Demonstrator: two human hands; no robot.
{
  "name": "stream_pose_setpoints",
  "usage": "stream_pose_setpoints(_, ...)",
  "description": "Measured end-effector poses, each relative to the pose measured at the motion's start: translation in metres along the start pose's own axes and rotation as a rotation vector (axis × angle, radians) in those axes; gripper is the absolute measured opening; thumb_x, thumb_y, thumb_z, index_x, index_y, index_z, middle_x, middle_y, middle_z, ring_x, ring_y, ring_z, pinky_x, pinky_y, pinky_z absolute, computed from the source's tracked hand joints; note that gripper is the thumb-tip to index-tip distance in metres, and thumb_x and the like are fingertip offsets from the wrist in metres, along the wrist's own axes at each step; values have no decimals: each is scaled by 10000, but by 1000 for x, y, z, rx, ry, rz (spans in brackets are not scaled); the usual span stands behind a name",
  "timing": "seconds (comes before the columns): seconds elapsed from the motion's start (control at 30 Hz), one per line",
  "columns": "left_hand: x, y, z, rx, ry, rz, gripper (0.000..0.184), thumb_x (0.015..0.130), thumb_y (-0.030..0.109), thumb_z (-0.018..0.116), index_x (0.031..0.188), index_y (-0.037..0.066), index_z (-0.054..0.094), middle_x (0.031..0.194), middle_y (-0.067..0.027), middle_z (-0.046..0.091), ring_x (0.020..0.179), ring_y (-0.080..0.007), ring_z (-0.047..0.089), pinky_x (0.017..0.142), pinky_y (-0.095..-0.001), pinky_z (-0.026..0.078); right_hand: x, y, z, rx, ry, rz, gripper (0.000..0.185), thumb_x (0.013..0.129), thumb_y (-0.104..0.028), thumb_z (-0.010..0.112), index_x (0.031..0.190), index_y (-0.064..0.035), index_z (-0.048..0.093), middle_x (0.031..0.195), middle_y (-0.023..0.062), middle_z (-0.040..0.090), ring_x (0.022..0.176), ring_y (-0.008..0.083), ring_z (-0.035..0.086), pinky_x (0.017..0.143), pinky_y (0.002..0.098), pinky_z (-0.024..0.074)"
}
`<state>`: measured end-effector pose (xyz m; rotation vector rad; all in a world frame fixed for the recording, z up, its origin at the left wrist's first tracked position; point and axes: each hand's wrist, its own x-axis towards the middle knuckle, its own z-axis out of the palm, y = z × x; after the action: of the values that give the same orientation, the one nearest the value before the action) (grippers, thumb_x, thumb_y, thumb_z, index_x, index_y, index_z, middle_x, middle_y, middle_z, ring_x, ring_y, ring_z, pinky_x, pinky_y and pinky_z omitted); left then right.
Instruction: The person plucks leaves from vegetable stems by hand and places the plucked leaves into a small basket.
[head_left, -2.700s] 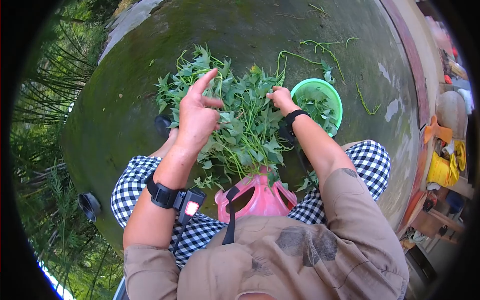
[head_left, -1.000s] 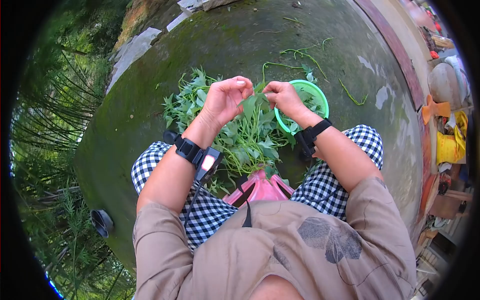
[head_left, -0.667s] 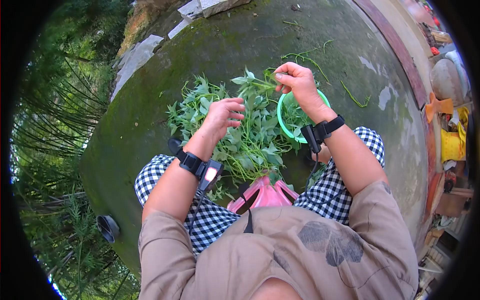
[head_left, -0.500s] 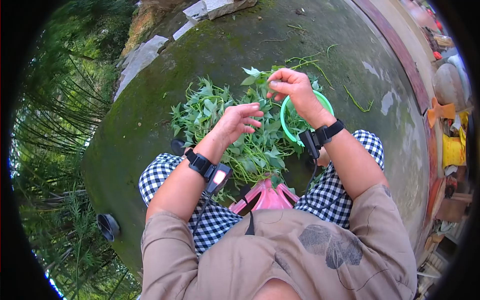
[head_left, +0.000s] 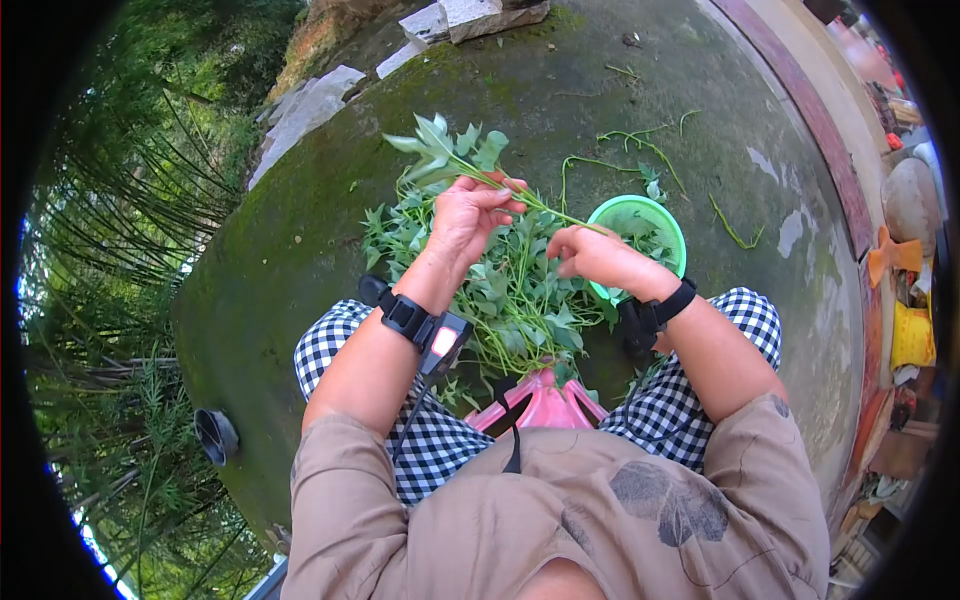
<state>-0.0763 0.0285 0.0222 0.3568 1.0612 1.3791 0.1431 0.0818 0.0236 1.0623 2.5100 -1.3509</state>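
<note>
My left hand (head_left: 472,218) is closed on a leafy green sprig (head_left: 440,150), whose leaves spread up and to the left. The sprig's long stem slants down right to my right hand (head_left: 598,257). The right fingers are bent near the stem's end; whether they grip it is hard to tell. Below both hands lies a heap of leafy vines (head_left: 515,290) on the ground. A green plastic basket (head_left: 682,243) with leaves inside stands just right of my right hand.
A pink plastic stool (head_left: 545,405) is between my knees. Loose stems (head_left: 735,222) lie on the mossy concrete beyond the basket. Stone slabs (head_left: 310,115) edge the ground at upper left, and a dark pot (head_left: 215,437) sits at left. Yellow and orange items (head_left: 910,335) are at far right.
The sprig, lately at my right hand, is now in my left hand, which has moved up and closed. My right hand has moved down, nearer the basket. The view has shifted slightly.
</note>
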Motion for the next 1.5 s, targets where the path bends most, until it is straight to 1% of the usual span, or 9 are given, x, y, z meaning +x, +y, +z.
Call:
stream_pose_setpoints(0.17,-7,15,7,211,64,201,242,844,-90,570,1077,-24,576,1056,-183,685,776,-216,685,621,-279,533,11,39,-15,-16,371,327,170,777,-180,691,904,-66,689,833,112,698,833,284,671,733,400,508)
stream_pose_setpoints(0.5,-8,-1,14,294,-25,412,195,835,-83,576,977,51,563,1050,-141,697,896,-198,658,681,-305,531,19,23,-4,666,332,-56,206,927,-135,564,1035,-8,686,846,25,676,800,106,607,729,275,474)
stream_pose_setpoints(0.67,-9,-1,17,367,-74,356,204,839,-36,588,1024,46,556,1055,-134,685,924,-211,647,692,-320,535,12,14,-14,817,123,25,231,955,-171,537,1027,-3,678,790,17,648,756,81,608,682,237,462)
stream_pose_setpoints(0.8,-17,6,27,226,120,199,306,860,37,602,1154,-25,549,1029,-152,661,877,-245,663,636,-319,548,14,19,-18,909,320,59,208,951,-163,535,897,-6,660,686,-10,602,569,98,555,547,247,443)
stream_pose_setpoints(0.93,-13,-12,7,511,125,-285,286,859,83,618,1109,-54,601,960,-148,665,663,-221,672,483,-286,518,21,40,-19,542,548,60,181,919,-156,559,903,0,651,692,47,627,592,125,586,541,297,458)
stream_pose_setpoints(1.07,-21,-21,16,691,22,-70,128,831,115,670,833,-12,657,749,-61,662,606,-141,636,467,-253,460,18,50,-17,307,601,54,182,881,-179,592,903,-6,647,743,135,652,639,245,614,600,369,472)
stream_pose_setpoints(1.17,-12,-22,10,1189,96,701,98,802,95,667,813,-1,656,709,-51,617,592,-137,605,502,-288,448,11,39,-16,200,578,56,191,866,-198,603,902,-15,645,779,167,655,713,324,627,652,408,477)
stream_pose_setpoints(1.33,-6,-24,18,1416,80,921,52,716,70,642,768,66,635,844,-73,561,878,-281,573,668,-414,495,4,13,-10,151,489,32,204,872,-234,597,897,-38,647,814,167,667,791,365,638,680,448,479)
stream_pose_setpoints(1.5,-9,-35,26,1439,-47,1007,90,723,27,640,802,47,601,784,-89,543,760,-289,576,623,-403,476,2,-5,-9,-64,478,12,206,872,-249,580,885,-52,639,830,177,669,826,388,637,697,489,488)
